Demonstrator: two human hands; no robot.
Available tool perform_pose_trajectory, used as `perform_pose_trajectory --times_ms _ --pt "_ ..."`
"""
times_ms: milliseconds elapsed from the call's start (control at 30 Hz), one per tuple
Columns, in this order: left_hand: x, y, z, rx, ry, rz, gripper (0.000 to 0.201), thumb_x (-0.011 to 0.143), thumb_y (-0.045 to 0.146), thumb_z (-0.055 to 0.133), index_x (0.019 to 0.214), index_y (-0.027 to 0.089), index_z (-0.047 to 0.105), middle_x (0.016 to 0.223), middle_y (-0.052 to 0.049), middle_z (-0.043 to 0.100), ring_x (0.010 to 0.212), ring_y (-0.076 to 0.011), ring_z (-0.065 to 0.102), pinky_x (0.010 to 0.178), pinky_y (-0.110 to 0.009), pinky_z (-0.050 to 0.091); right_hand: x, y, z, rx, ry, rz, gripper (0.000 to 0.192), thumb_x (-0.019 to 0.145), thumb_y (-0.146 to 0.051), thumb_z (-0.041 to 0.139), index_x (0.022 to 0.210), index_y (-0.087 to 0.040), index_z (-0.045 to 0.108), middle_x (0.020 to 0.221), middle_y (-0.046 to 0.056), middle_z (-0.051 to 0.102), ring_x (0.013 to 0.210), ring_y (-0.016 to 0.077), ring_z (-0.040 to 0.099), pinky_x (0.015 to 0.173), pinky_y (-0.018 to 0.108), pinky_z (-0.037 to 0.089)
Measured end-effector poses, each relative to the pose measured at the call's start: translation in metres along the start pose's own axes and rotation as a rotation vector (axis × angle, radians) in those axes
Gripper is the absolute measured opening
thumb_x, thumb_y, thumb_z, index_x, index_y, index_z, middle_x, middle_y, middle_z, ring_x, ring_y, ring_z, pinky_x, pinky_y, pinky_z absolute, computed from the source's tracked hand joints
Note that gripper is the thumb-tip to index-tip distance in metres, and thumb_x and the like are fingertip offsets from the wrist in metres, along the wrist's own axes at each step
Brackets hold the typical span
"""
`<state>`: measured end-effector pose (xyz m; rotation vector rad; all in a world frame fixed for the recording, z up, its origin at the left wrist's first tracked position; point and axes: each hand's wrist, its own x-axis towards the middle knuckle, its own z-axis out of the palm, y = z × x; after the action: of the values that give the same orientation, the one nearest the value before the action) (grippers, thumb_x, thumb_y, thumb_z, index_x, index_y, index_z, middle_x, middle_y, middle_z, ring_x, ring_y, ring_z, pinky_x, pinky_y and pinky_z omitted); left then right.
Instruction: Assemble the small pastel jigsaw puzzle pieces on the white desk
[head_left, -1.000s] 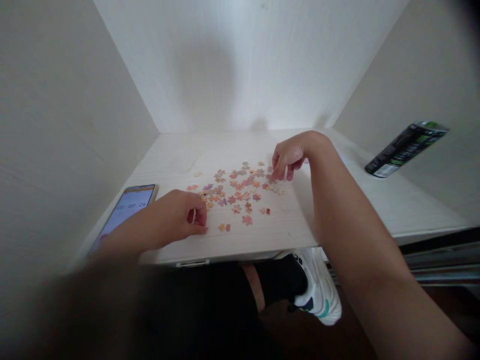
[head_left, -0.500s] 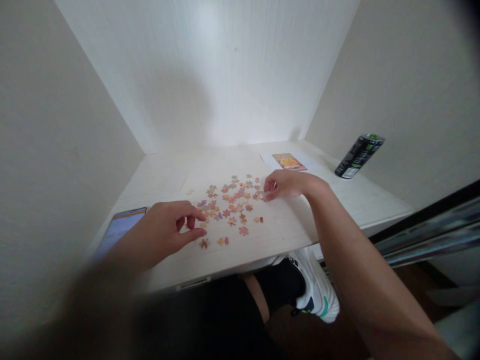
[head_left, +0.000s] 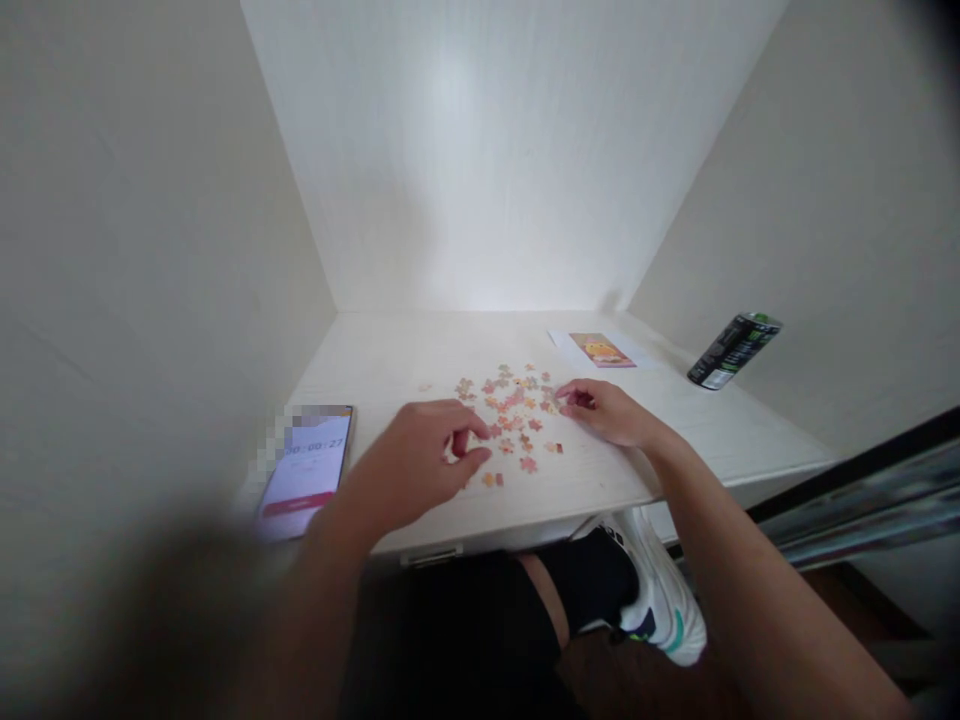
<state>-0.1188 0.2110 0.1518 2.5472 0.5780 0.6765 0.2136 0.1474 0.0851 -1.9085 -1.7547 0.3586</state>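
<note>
Many small jigsaw puzzle pieces point(head_left: 529, 465), pink, orange and yellow, lie loose on the pale tabletop point(head_left: 420, 345). My left hand point(head_left: 431, 455) hovers low over the left side of the spread, thumb and forefinger apart with nothing visible between them. It hides some of the pieces beneath. At the right edge of the spread is my right hand point(head_left: 607, 412), its fingers curved and a gap showing between forefinger and thumb. Its fingertips are at the outermost pieces; whether they touch one is too small to tell.
A phone point(head_left: 311, 470) with a running timer lies left of my left arm. Behind my right hand lies a paper with a yellow character picture point(head_left: 602, 350). A dark drink can point(head_left: 733, 350) stands farther right. Walls enclose the back and both sides.
My view has turned left, bringing more of the phone into sight. My left hand has moved right over the pieces. My right hand stays by the right edge of the spread.
</note>
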Motion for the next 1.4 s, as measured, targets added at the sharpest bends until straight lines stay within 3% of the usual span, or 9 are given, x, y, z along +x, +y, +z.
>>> perform_pose_trajectory --times_ms 100,267,367,500,633,900,1067,1400 --pt "-0.005 0.023 0.027 -0.093 -0.185 0.076 0.016 0.082 0.029 0.068 0.095 0.022 0.071 0.072 0.002 0.063 0.071 -0.0143 0.058 0.073 -0.028 0.042 -0.003 0.001 0.006 0.054 0.03 -0.025 0.024 0.086 -0.035 0.057 0.099 -0.019 0.069 0.101 0.007 0.071 0.09 0.0207 0.063 0.082 0.033 0.047" --pt "-0.017 0.057 0.086 -0.276 -0.775 0.373 0.05 0.08 0.041 0.066 0.125 0.02 0.062 0.089 -0.001 0.072 0.077 -0.0191 0.066 0.064 -0.028 0.047 -0.007 -0.001 0.012 0.096 0.031 -0.007 0.024 0.085 -0.038 0.055 0.095 -0.018 0.065 0.095 0.008 0.069 0.087 0.0214 0.062 0.081 0.034 0.047" --pt "-0.022 0.06 0.116 -0.219 -1.006 0.447 0.056 0.085 0.051 0.056 0.13 0.018 0.06 0.105 -0.007 0.073 0.09 -0.026 0.069 0.065 -0.033 0.049 -0.008 -0.001 0.013 0.117 0.026 -0.023 0.022 0.085 -0.039 0.054 0.089 -0.019 0.062 0.087 0.006 0.067 0.081 0.0204 0.06 0.077 0.033 0.046" --pt "-0.025 0.053 0.139 -0.04 -1.04 0.335 0.073 0.078 0.061 0.063 0.135 0.017 0.056 0.112 -0.011 0.072 0.092 -0.0311 0.069 0.07 -0.038 0.052 -0.012 0.003 0.018 0.148 0.105 -0.023 0.02 0.085 -0.039 0.055 0.087 -0.02 0.061 0.082 0.004 0.065 0.077 0.0193 0.058 0.073 0.032 0.045" --pt "-0.022 0.048 0.152 -0.05 -1.131 0.254 0.076 0.072 0.055 0.073 0.134 0.015 0.056 0.106 -0.008 0.074 0.096 -0.0273 0.068 0.08 -0.034 0.053 -0.014 0.006 0.022 0.157 0.162 -0.02 0.017 0.084 -0.035 0.056 0.087 -0.02 0.064 0.082 0.004 0.067 0.076 0.019 0.06 0.072 0.032 0.045" --pt "-0.013 0.04 0.172 -0.085 -1.053 0.014 0.067 0.072 0.054 0.076 0.128 0.021 0.061 0.09 -0.004 0.074 0.085 -0.0216 0.07 0.07 -0.027 0.051 -0.015 0.001 0.023 0.217 0.246 -0.117 0.02 0.081 -0.029 0.056 0.082 -0.02 0.074 0.088 0.005 0.073 0.082 0.0195 0.065 0.077 0.032 0.048" --pt "-0.011 0.035 0.183 -0.095 -1.056 -0.045 0.066 0.072 0.059 0.075 0.125 0.022 0.062 0.09 -0.003 0.071 0.08 -0.0199 0.068 0.067 -0.026 0.049 -0.016 0.001 0.022 0.3 0.405 0.017 0.023 0.08 -0.031 0.058 0.089 -0.018 0.075 0.088 0.007 0.076 0.08 0.0206 0.068 0.08 0.034 0.052" --pt "-0.003 0.052 0.198 0.001 -1.181 -0.092 0.071 0.071 0.058 0.077 0.128 0.02 0.059 0.093 -0.004 0.071 0.087 -0.0213 0.068 0.074 -0.029 0.051 -0.021 -0.008 0.024 0.4 0.284 0.006 0.022 0.073 -0.027 0.071 0.092 -0.018 0.076 0.087 0.006 0.077 0.082 0.0204 0.071 0.08 0.031 0.054"
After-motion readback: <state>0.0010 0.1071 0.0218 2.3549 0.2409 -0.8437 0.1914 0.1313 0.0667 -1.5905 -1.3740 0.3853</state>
